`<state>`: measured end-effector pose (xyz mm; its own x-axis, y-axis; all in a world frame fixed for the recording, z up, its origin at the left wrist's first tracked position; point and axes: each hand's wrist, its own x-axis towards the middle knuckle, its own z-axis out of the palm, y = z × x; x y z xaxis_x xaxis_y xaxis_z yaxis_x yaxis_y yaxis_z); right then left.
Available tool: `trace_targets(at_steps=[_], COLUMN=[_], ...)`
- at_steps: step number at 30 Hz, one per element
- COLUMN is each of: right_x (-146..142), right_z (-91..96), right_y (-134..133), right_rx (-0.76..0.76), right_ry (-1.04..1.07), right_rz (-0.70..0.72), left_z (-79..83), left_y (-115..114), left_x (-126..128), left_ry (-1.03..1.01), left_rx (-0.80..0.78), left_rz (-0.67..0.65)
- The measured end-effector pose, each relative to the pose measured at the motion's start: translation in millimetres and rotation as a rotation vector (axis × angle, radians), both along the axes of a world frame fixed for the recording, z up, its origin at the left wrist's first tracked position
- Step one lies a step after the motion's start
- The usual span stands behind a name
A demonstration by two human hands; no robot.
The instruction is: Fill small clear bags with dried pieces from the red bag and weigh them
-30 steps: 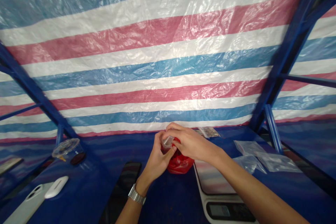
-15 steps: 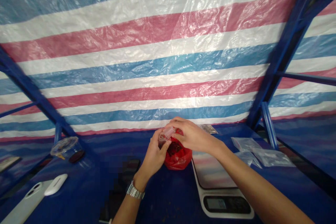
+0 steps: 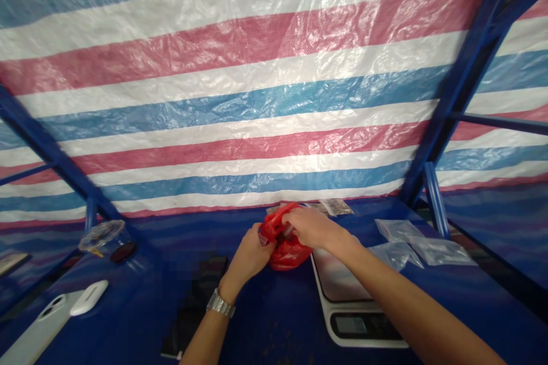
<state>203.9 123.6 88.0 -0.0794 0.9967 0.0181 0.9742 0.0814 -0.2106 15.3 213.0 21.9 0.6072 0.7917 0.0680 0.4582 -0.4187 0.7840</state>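
Observation:
A red plastic bag (image 3: 291, 255) stands on the blue table, its mouth gathered up. My left hand (image 3: 252, 252) is closed on the bag's left rim, and a small bit of clear plastic (image 3: 262, 238) shows at its fingers. Down in the bag's mouth are the fingers of my right hand (image 3: 314, 229), pinched around a small clear plastic piece (image 3: 288, 232) whose kind I cannot make out. The bag's contents are mostly hidden. Just right of the bag, partly under my right forearm, lies a digital scale (image 3: 327, 319) with a metal plate.
Several clear plastic bags (image 3: 440, 251) lie to the right, and small filled packets (image 3: 337, 207) at the back. On the left are a clear tub (image 3: 105, 239), a phone (image 3: 40, 328) and a white case (image 3: 89, 297). Blue frame posts (image 3: 449, 91) and striped sheeting (image 3: 257, 148) close off the back.
My right hand has lowered the clear piece from above the bag into its mouth. The red rim is now pulled up between my hands, and my left hand has moved slightly down.

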Motion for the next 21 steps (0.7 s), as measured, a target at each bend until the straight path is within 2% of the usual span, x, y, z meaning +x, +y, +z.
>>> trace_targets(at_steps=[3, 5, 12, 16, 21], right_x=[-4, -6, -3, 1, -2], right_z=[-11.7, -15.2, -9.7, -4.9, -4.8], right_y=[8, 10, 7, 4, 4], right_rx=[0.091, 0.099, 0.039, 0.027, -0.024], right_ry=[-0.094, -0.146, -0.166, -0.111, -0.132], right_rz=[-0.056, -0.073, -0.053, 0.011, -0.053], left_z=[-4.6, -7.8, -12.2, -8.2, -0.5], left_y=[0, 3, 9, 2, -6], left_x=[6, 8, 12, 11, 14], left_ry=[-0.107, -0.147, -0.277, -0.351, -0.42], left_rx=[-0.045, -0.069, -0.2, -0.308, -0.433], left_rz=[0.047, 0.088, 0.128, 0.109, 0.045])
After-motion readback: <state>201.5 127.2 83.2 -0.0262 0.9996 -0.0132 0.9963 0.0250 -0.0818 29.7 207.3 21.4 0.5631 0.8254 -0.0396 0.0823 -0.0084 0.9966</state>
